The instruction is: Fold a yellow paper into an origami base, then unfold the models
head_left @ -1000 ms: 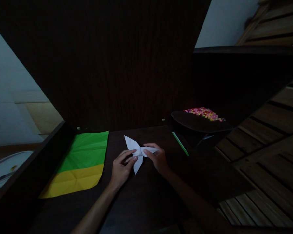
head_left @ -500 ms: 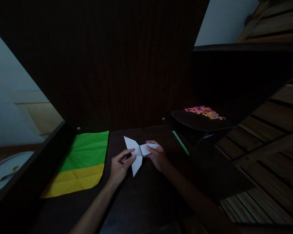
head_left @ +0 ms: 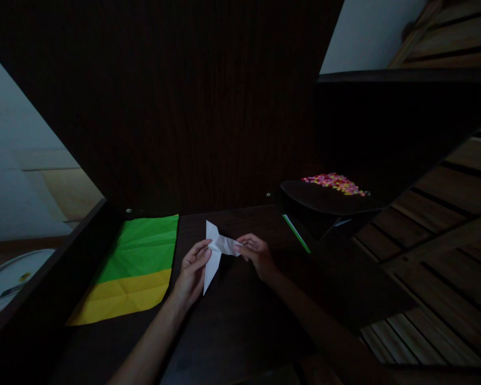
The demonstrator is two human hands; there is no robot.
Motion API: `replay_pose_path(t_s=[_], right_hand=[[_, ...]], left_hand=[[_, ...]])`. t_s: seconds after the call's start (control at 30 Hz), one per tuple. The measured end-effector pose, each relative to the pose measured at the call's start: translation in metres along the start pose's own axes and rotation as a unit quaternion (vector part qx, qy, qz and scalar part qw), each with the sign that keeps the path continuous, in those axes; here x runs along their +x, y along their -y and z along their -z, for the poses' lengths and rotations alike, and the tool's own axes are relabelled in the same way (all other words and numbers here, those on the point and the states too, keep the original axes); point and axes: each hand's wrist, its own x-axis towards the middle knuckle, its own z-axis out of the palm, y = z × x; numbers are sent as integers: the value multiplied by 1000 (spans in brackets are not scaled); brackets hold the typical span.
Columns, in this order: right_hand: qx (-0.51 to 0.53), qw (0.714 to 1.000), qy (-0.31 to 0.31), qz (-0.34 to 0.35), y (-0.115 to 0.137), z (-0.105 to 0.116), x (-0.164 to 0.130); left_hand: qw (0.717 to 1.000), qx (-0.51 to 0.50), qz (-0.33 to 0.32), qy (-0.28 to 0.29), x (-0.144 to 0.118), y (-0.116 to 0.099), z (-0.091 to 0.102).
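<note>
At the middle of the dark wooden table point(head_left: 232, 326), the right hand point(head_left: 256, 252) pinches one end of a folded white paper shape point(head_left: 215, 251), its grip closed on it. The left hand point(head_left: 192, 272) holds the opposite side with extended fingers. A creased green-and-yellow paper sheet point(head_left: 134, 270) lies just left.
</note>
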Motion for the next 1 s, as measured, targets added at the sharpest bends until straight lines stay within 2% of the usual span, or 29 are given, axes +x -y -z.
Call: replay_pose_path(t_s=[0.17,0.3,0.43,0.5,0.77,1.0], right_hand=[[-164,976,0,141,4,3,-3],[-197,955,41,216,8,3,-6],[-174,953,90,232,9,1,-7],[-164,953,95,237,9,0,-8],[-188,936,50,292,9,0,-11],[-238,906,2,349,7,0,-13]], left_hand=[[1000,5,-6,4,1,-4,1],[999,36,-13,31,-1,-5,-1],[994,89,-26,50,-4,-6,-4],[991,114,-30,61,-5,-5,-4],[988,122,-61,75,-1,2,-2],[971,193,-120,71,4,8,1]])
